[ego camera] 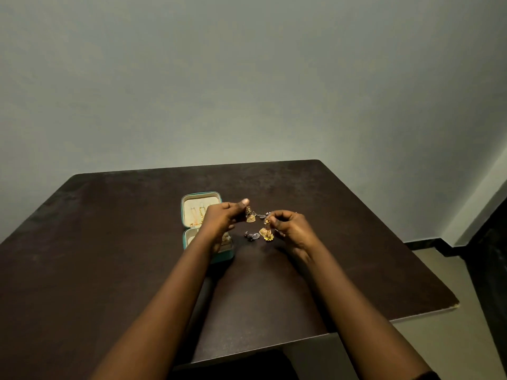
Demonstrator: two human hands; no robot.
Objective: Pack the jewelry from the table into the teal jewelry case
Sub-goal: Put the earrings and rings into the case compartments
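Observation:
The teal jewelry case (187, 215) lies open on the dark table (109, 242), with gold chains against its cream lid lining. My left hand (223, 219) is above the case and pinches a gold bell-shaped earring (250, 216). To its right, my right hand (292, 229) pinches a second gold bell earring (265, 231) by its top. A yellow flower-shaped piece (269, 237) and a silver piece (252, 236) lie on the table under the hands. Another small silver piece (262, 215) lies between the hands. My left hand hides part of the case's lower half.
The table's far edge meets a pale wall (247, 78). Its right edge (428, 272) drops to a light floor, and a dark object (491, 256) stands at the far right.

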